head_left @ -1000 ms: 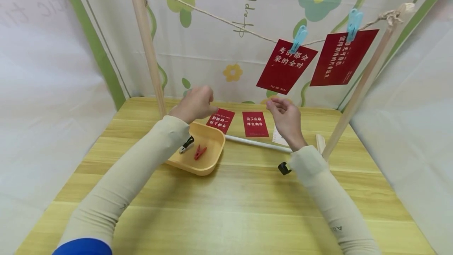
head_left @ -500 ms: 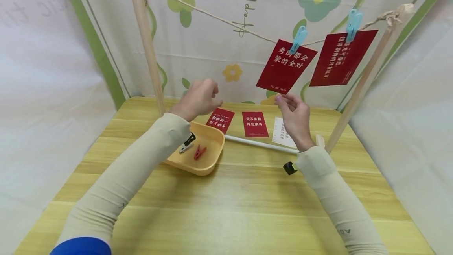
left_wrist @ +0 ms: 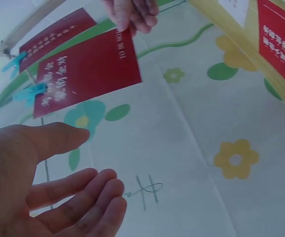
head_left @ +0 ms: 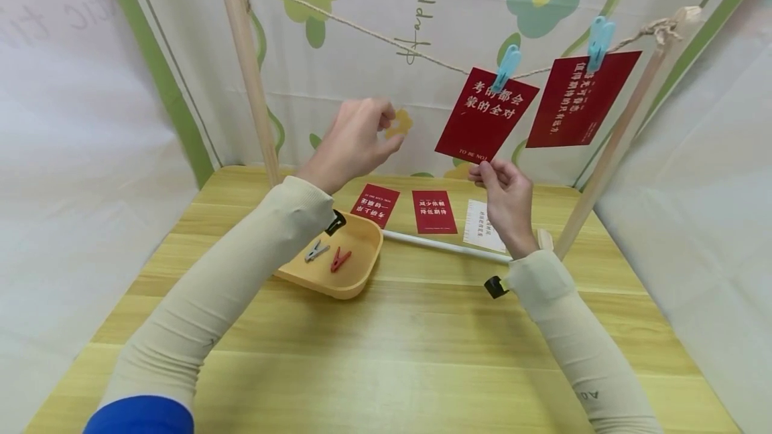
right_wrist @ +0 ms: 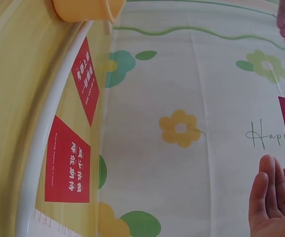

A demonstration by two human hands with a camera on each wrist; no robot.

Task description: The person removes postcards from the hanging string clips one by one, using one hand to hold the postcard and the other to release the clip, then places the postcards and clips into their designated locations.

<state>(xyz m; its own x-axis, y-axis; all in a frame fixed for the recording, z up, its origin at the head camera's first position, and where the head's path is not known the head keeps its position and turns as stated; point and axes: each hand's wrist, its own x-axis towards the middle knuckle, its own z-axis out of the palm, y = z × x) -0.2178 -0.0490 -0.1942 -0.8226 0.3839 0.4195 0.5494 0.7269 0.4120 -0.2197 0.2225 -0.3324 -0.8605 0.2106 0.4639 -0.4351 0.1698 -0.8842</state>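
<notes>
A red card (head_left: 482, 126) hangs from a blue clothespin (head_left: 507, 67) on the twine (head_left: 374, 33). My right hand (head_left: 509, 206) pinches its lower corner, thumb on the printed face and the other fingers behind. In the left wrist view the right hand (left_wrist: 132, 15) shows at that corner too. My left hand (head_left: 356, 142), holding nothing, is raised left of this card; the left wrist view shows its thumb and loosely bent fingers apart. To the right, a second red card (head_left: 579, 102) hangs from another blue clothespin (head_left: 600, 42).
Wooden posts (head_left: 247, 65) carry the twine at both ends. A yellow tray (head_left: 369, 266) holds a grey clothespin (head_left: 315, 252) and a red clothespin (head_left: 340, 259). Two red cards (head_left: 435, 213) and a white card (head_left: 481, 225) lie behind a white bar (head_left: 446, 246) on the table.
My right hand has moved right and taken hold of the hanging card's lower corner. My left hand has risen and shifted right, its thumb now spread away from the fingers.
</notes>
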